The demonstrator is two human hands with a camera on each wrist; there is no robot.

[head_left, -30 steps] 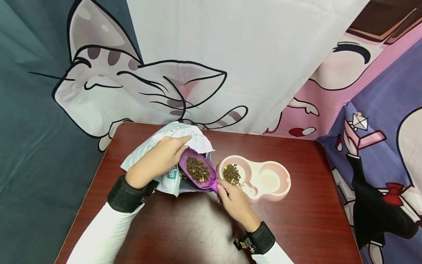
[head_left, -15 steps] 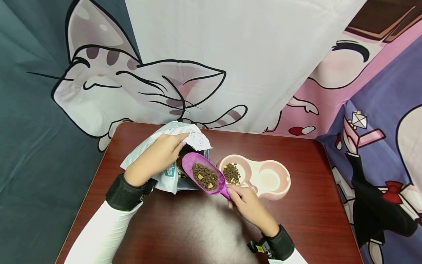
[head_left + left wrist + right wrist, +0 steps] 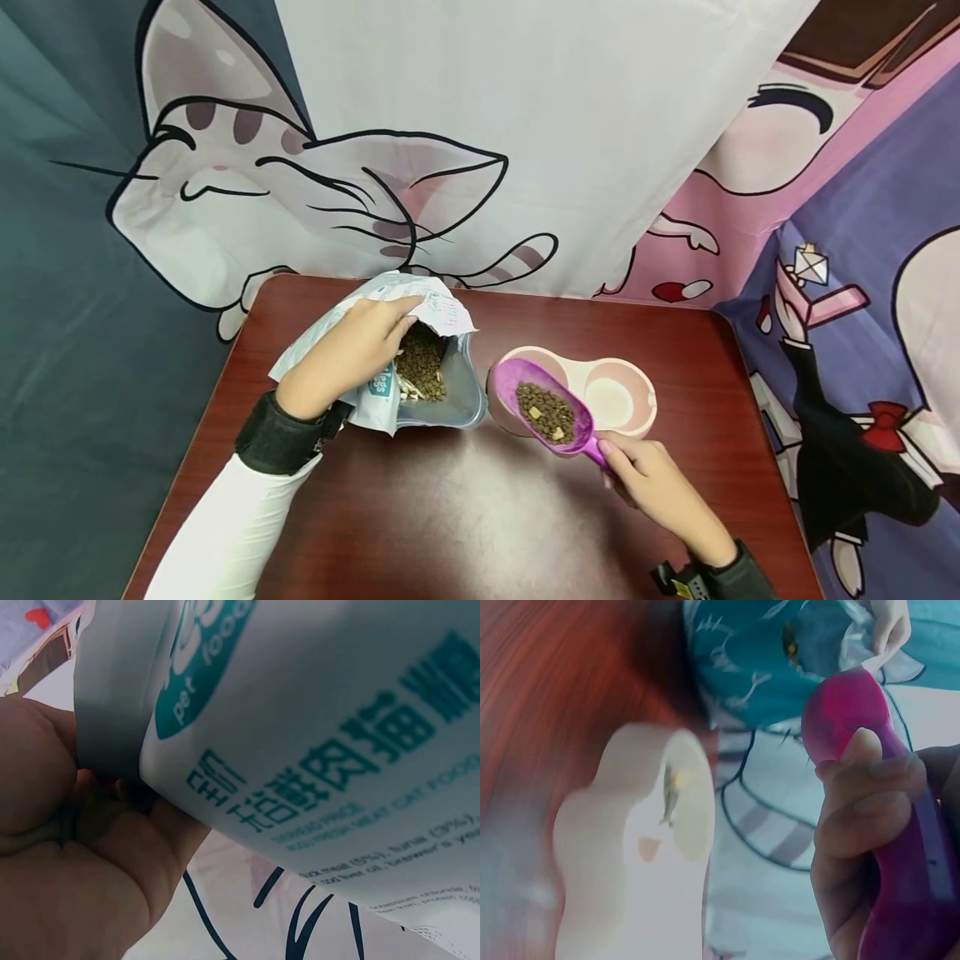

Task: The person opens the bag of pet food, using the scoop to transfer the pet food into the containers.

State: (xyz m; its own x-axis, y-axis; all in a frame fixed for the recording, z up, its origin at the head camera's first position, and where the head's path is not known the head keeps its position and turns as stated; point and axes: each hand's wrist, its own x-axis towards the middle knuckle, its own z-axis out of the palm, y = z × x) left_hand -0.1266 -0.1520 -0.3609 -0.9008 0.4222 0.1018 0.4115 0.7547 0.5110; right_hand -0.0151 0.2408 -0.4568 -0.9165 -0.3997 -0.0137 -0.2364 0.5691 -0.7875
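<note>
Right grip point(image 3: 651, 479) holds a smooth, apparently plastic scoop point(image 3: 516, 375) of pebbly kibble point(image 3: 546, 411).

At the left hand point(image 3: 352, 350) sits the bag point(image 3: 378, 406), kibble point(image 3: 422, 360) inside it. Beyond the right hand point(image 3: 651, 477), on the table point(image 3: 465, 508), is the double bowl point(image 3: 611, 403), the scoop point(image 3: 508, 382) above its well nearer the left hand.

A pet corner, in a home or not I can't tell: a shiny red-brown desk point(image 3: 465, 517), a tall cartoon-cat cloth point(image 3: 315, 200), a pale pink two-part bowl point(image 3: 611, 400), a white-and-teal cat food bag point(image 3: 315, 765).
</note>
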